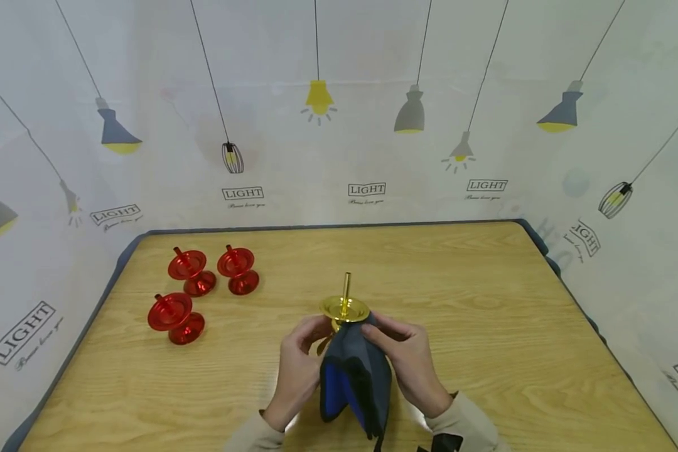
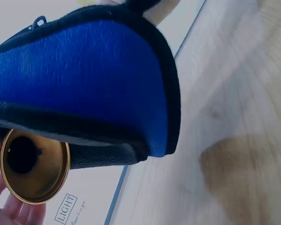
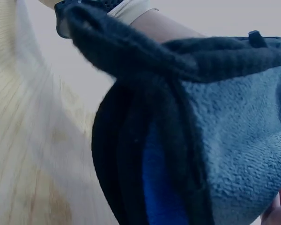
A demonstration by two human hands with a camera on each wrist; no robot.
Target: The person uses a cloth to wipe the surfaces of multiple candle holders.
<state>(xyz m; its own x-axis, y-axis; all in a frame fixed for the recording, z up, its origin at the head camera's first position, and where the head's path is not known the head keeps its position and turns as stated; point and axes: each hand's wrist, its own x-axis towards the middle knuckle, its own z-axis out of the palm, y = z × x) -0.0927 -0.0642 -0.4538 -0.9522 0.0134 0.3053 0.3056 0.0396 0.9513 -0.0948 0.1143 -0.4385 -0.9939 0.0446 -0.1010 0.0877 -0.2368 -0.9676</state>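
A gold candle holder [image 1: 344, 309], with a wide dish and a thin upright tube, is held above the table in front of me. My left hand [image 1: 296, 367] grips it from the left, below the dish. My right hand [image 1: 411, 358] pinches a grey-blue cloth [image 1: 367, 370] against the dish's right side. Dark edging borders the cloth, which hangs in folds and shows a bright blue face. In the left wrist view, the holder's hollow round base [image 2: 49, 176] faces the camera beside the cloth [image 2: 98, 70]. Folds of cloth [image 3: 243, 136] fill much of the right wrist view.
Three shiny red candle holders [image 1: 236, 262] stand in a group on the left of the wood-grain table [image 1: 457, 270]. A white curtain [image 1: 361, 144] printed with lamps rises behind the table and along both sides. A black strap [image 1: 447, 442] sits at my right wrist.
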